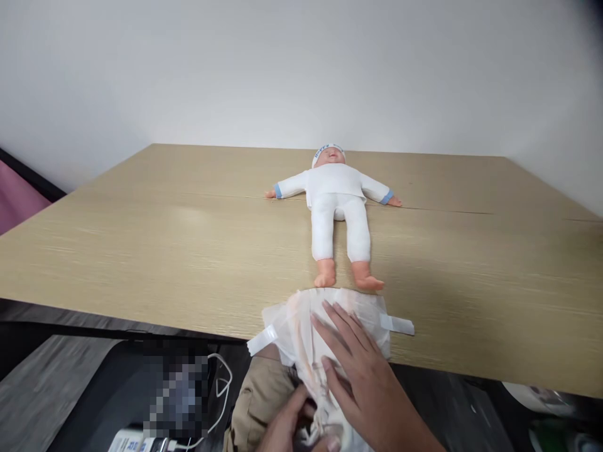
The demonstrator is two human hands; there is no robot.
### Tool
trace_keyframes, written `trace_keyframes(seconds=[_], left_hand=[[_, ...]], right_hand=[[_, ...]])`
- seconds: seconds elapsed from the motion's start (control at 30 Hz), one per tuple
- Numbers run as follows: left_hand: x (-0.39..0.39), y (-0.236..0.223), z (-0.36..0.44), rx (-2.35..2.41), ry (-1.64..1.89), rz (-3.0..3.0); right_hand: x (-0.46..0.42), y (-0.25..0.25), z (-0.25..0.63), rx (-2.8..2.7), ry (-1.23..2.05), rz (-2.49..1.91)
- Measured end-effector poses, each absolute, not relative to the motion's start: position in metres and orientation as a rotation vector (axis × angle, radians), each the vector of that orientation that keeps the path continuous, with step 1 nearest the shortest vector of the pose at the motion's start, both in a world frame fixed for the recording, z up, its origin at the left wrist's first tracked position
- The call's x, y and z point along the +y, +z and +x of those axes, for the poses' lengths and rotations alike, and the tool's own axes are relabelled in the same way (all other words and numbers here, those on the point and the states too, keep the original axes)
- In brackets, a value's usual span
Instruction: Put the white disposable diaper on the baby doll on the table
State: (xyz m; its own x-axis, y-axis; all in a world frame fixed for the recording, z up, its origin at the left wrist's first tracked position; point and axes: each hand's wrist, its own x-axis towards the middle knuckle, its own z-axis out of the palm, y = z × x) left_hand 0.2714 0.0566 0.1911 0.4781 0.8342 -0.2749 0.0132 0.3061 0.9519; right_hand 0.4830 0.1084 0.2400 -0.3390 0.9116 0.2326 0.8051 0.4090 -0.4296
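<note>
A white diaper (308,342) lies unfolded over the table's front edge, its far end on the tabletop and its near part gathered toward my lap. Two tape tabs stick out at its sides. My right hand (360,361) rests flat on the diaper, fingers stretched toward the far end. Lower down, my left hand (287,424) has its fingers curled on the diaper's bunched near end; the hand is partly cut off by the frame. Just beyond the diaper, a baby doll (335,201) in white clothes and a printed cap lies on its back, arms spread and feet toward me.
The light wood table (188,251) reaches back to a pale wall (301,69). Below its edge at left are a black seat (98,389), a white cable (228,383) and a blurred-out item. My knee in tan trousers (261,389) is under the diaper.
</note>
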Motion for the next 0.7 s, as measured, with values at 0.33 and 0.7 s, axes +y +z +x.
trace_keyframes(seconds=[0.33,0.7], left_hand=[[0.219,0.327,0.255,0.721,0.586,2.657],[0.341,0.284,0.355,0.155,0.224,3.16]], right_hand=[[0.115,0.232,0.502,-2.229,0.219,-1.55],[0.129,0.231,0.496,-2.283,0.187,-1.545]])
